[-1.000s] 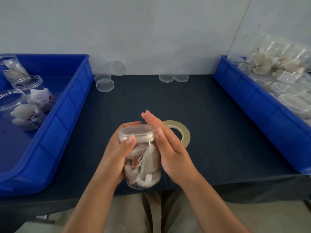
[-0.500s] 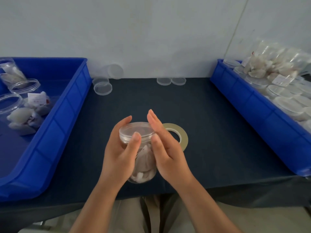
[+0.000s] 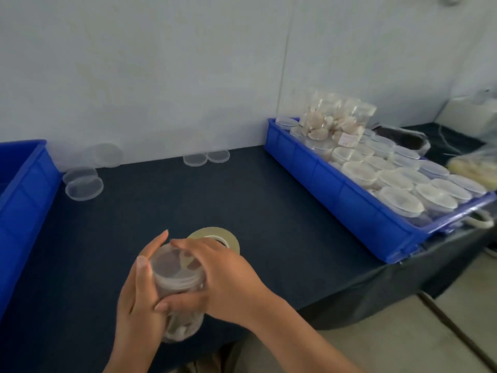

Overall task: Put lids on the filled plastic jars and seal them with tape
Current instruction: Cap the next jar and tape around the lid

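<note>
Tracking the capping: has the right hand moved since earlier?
Yes. Against the tape roll, the right hand swung left, from the jar's side onto its lid.

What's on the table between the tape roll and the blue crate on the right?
Nothing: the head view shows only bare dark table between the tape roll and the right blue crate.

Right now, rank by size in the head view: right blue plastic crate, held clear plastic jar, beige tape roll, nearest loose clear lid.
1. Right blue plastic crate.
2. Clear plastic jar, enlarged by nearness.
3. Beige tape roll and loose clear lid: alike.
</note>
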{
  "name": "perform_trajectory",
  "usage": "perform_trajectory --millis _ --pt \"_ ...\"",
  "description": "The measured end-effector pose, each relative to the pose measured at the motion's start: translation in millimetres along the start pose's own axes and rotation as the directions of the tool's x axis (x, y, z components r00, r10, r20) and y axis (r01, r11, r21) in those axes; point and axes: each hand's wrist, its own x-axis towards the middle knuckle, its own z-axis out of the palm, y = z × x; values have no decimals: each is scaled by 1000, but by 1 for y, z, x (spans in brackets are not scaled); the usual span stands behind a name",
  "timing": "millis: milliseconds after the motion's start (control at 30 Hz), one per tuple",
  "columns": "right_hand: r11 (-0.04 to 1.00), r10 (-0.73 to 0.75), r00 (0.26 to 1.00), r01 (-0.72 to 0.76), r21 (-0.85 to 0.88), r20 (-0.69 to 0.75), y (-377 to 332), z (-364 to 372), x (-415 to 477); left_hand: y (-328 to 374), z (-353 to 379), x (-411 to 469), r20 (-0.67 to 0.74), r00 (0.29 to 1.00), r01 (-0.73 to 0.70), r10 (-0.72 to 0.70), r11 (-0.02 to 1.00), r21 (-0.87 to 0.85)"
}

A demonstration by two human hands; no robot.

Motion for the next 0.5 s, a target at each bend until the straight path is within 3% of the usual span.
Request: perform_trajectory --millis 133,300,400,500 --pt "1000 17 988 -20 -18 -153 10 -37 0 14 23 17 165 985 -48 50 999 -12" --pt "984 35 943 -89 -151 -330 26 -126 9 72 89 51 295 882 -428 367 887 174" --pt "956 44 889 -170 -238 -456 44 -185 18 85 135 85 282 913 -355 296 916 186" --pt "927 115 802 -298 -226 -586 76 -240 31 91 195 120 466 856 -316 226 940 126"
